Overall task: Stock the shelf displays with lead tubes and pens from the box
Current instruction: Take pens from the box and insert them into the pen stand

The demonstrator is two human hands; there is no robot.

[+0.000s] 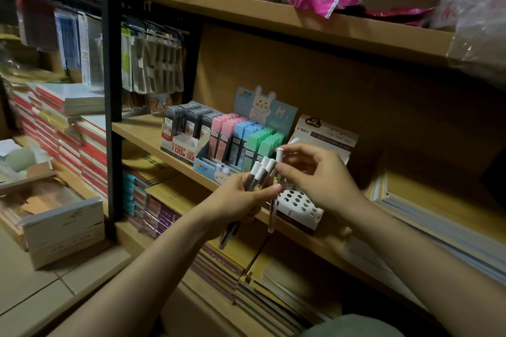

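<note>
Where things sit on my shelf

Three displays (235,142) stand side by side on the shelf (142,131); my box (63,224) sits on the floor, far left.

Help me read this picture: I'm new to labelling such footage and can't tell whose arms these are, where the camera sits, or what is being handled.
There is no machine here. A camera worn on a person's head looks forward and down, so the two bare arms are the wearer's own. The left hand grips a bundle of slim white-capped tubes. The right hand pinches a single white-capped tube just above a white display stand with round holes. That stand sits on a tan wooden shelf, beside a rabbit-printed tray of pink, blue and green cases and a tray of dark grey cases. An open white cardboard box stands on the floor at left.
</note>
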